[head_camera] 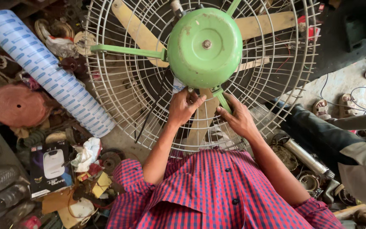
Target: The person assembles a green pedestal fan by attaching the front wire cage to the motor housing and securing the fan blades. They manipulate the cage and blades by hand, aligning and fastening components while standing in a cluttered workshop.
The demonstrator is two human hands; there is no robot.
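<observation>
both hands work under the green motor housing [204,46] of a caged fan [119,85]. left hand [184,107] pinches something small at its lower edge; right hand [238,118] closes around a green bracket [222,100]. blades and wire guard remain assembled.

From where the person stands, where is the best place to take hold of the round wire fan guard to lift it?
Probably the thick outer rim of the wire fan guard, one hand on each side. The green motor housing is smooth and domed, poor to grip. The left hand and right hand are both beneath that housing.
</observation>
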